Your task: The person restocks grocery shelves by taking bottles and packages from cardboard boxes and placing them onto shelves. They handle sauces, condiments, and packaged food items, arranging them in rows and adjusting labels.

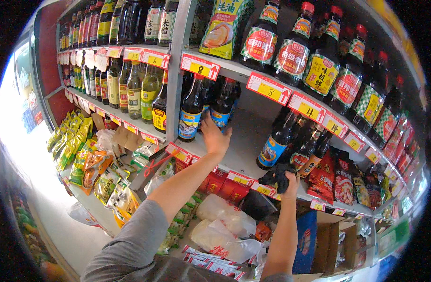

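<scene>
On the middle shelf, my left hand reaches in with its fingertips at a dark glass sauce bottle with a blue label; whether it grips the bottle is hidden by the hand. Just left of it stands a similar blue-labelled bottle. My right hand is closed on a bunched black cloth at the shelf's front edge. Directly behind the cloth, another blue-labelled bottle stands beside more dark bottles. Bare shelf surface shows between the two groups of bottles.
Soy sauce bottles line the shelf above, over a projecting edge of price tags. A metal upright divides off vinegar bottles at left. Seasoning pouches stand at right. Below lie white plastic bags and packaged goods.
</scene>
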Tool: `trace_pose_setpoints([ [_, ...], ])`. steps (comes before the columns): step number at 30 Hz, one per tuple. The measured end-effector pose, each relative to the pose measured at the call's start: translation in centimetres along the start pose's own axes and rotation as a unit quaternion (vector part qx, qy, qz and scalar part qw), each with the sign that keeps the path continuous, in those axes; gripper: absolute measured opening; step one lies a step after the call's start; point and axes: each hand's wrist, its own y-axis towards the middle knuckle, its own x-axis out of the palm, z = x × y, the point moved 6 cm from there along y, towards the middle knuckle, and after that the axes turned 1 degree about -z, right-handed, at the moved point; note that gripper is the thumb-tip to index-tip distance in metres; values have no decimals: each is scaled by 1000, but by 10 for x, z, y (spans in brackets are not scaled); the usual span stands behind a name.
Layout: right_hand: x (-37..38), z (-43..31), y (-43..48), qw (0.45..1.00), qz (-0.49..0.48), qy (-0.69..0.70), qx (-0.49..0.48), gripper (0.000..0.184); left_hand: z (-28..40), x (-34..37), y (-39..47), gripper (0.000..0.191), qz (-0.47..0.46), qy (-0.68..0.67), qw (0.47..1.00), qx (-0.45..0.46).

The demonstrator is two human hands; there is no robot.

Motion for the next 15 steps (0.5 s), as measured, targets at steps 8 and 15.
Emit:
trace_pose_setpoints([
  [8,2,-2,-2,1000,3,-9,1,32,-9,19,4,83,-58,29,997,-45],
  [15,5,0,1,996,-87,-3,3,39,1,76,-5,88,-141,-4,988,66],
])
